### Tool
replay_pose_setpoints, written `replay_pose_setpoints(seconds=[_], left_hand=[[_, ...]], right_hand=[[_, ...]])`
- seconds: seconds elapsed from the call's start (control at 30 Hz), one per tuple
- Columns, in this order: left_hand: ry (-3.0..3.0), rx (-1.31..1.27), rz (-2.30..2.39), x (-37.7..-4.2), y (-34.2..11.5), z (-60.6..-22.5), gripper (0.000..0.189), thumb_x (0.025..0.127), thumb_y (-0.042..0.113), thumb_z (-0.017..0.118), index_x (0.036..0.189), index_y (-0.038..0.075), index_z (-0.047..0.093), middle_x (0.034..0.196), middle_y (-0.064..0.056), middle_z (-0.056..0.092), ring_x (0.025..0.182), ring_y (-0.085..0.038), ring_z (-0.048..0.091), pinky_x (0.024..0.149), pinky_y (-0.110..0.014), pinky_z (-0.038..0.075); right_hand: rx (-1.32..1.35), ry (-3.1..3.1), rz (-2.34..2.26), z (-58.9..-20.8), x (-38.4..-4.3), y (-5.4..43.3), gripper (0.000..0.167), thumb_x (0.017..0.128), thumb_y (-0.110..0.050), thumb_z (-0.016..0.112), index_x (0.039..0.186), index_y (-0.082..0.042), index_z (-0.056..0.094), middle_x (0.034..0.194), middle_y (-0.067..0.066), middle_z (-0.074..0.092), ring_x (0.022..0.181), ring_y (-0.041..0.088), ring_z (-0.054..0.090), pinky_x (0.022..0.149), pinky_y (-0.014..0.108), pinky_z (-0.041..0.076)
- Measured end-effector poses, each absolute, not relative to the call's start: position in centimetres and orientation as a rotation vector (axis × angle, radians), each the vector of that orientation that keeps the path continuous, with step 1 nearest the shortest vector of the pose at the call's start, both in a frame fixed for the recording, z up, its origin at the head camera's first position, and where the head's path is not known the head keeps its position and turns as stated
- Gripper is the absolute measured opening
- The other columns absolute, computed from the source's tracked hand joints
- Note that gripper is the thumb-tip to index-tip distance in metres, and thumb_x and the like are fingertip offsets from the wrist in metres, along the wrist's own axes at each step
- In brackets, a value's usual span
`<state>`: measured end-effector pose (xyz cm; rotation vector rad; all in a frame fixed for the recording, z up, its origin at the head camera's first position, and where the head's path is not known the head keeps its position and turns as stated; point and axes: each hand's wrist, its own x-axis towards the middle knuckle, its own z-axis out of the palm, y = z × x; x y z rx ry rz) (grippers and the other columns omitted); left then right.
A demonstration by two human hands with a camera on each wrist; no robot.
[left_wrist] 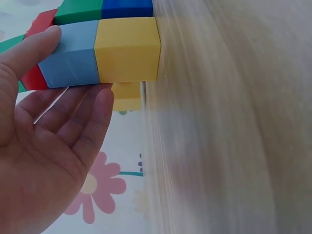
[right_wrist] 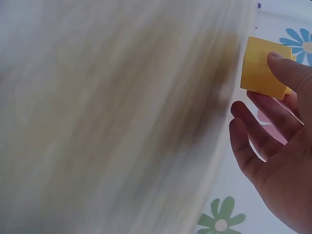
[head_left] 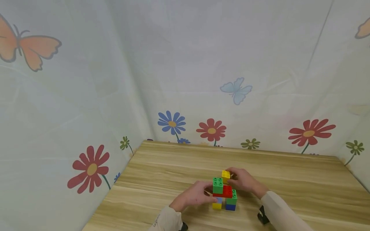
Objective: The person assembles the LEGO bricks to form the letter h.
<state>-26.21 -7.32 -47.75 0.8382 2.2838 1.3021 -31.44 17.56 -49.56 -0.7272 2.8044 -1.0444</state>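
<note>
A small toy building-brick structure stands on the wooden table. A red brick (head_left: 227,191) bridges two columns, one light blue (left_wrist: 73,53) over yellow (left_wrist: 127,51), the other green (head_left: 233,198) over dark blue (head_left: 230,207). Another green brick (head_left: 218,186) sits on the red brick's left end. My left hand (head_left: 195,194) holds the structure from the left, its thumb on the light blue brick and fingers around the far side. Behind the structure, my right hand (head_left: 245,181) pinches a separate yellow brick (right_wrist: 265,68) between thumb and fingers. Whether that brick touches the table I cannot tell.
The wood-grain table (head_left: 162,170) reaches back to a pale curtain (head_left: 185,64) printed with flowers and butterflies. More curtain hangs along the left and right sides. A black strap end (head_left: 262,215) shows under the right sleeve.
</note>
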Motion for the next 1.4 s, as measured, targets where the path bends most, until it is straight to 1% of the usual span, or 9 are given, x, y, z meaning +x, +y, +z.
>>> replay_pose_setpoints(seconds=[0.2,0.33,0.57,0.67,0.83,1.03,1.2,1.4], left_hand=[[2.268,0.834,1.329,-26.2,-7.2,-47.8,0.037,0.086,0.018,0.071,0.121,0.019,0.058,0.106,0.013,0.063,0.095,-0.002,0.058,0.079,-0.021,0.049],[2.271,0.832,1.335,-26.2,-7.2,-47.8,0.038,0.086,0.017,0.071,0.121,0.019,0.059,0.106,0.014,0.063,0.095,-0.002,0.058,0.079,-0.021,0.048],[2.284,0.834,1.348,-26.2,-7.0,-47.7,0.036,0.085,0.017,0.072,0.118,0.019,0.061,0.105,0.013,0.064,0.094,-0.003,0.059,0.080,-0.021,0.048],[2.297,0.831,1.348,-26.2,-6.9,-47.7,0.035,0.085,0.018,0.072,0.118,0.020,0.061,0.104,0.014,0.064,0.093,-0.003,0.059,0.080,-0.021,0.048],[2.308,0.813,1.351,-26.3,-6.7,-47.8,0.035,0.085,0.019,0.072,0.118,0.021,0.061,0.104,0.014,0.063,0.093,-0.003,0.059,0.080,-0.021,0.048],[2.319,0.779,1.352,-26.3,-6.5,-47.6,0.034,0.085,0.020,0.072,0.117,0.023,0.061,0.104,0.015,0.063,0.093,-0.002,0.059,0.081,-0.022,0.048],[2.334,0.766,1.354,-26.2,-6.2,-47.6,0.033,0.085,0.021,0.073,0.116,0.022,0.062,0.102,0.015,0.064,0.092,-0.001,0.059,0.081,-0.022,0.048],[2.345,0.790,1.351,-26.2,-6.0,-47.7,0.033,0.085,0.020,0.072,0.116,0.020,0.061,0.103,0.014,0.064,0.092,-0.001,0.059,0.081,-0.023,0.049]], right_hand=[[-0.729,2.857,-1.007,-48.7,-30.9,18.3,0.034,0.087,-0.019,0.069,0.119,-0.011,0.060,0.107,-0.001,0.062,0.091,0.018,0.057,0.079,0.038,0.050],[-0.737,2.886,-1.009,-48.0,-30.3,18.8,0.034,0.087,-0.019,0.070,0.118,-0.010,0.060,0.105,-0.002,0.063,0.091,0.018,0.057,0.076,0.034,0.050],[-0.759,2.908,-1.033,-46.8,-29.5,19.5,0.036,0.088,-0.019,0.069,0.120,-0.006,0.058,0.107,0.000,0.063,0.092,0.019,0.059,0.076,0.033,0.051],[-0.727,2.912,-1.050,-46.0,-29.1,19.6,0.037,0.088,-0.019,0.068,0.121,-0.006,0.058,0.108,0.000,0.062,0.093,0.017,0.058,0.077,0.032,0.051],[-0.679,2.908,-1.074,-44.7,-28.3,19.4,0.036,0.088,-0.019,0.068,0.120,-0.007,0.058,0.107,-0.001,0.062,0.093,0.016,0.058,0.080,0.033,0.051],[-0.768,2.923,-1.076,-43.9,-27.5,19.5,0.035,0.089,-0.021,0.068,0.118,-0.006,0.058,0.107,0.001,0.063,0.091,0.018,0.059,0.079,0.036,0.052],[-0.804,2.921,-1.117,-43.1,-27.0,19.6,0.037,0.089,-0.021,0.068,0.120,-0.005,0.057,0.109,0.004,0.063,0.092,0.020,0.060,0.080,0.040,0.051],[-0.823,2.933,-1.139,-42.1,-26.3,19.7,0.038,0.088,-0.020,0.068,0.122,-0.007,0.055,0.110,0.003,0.062,0.093,0.021,0.059,0.081,0.040,0.051]])
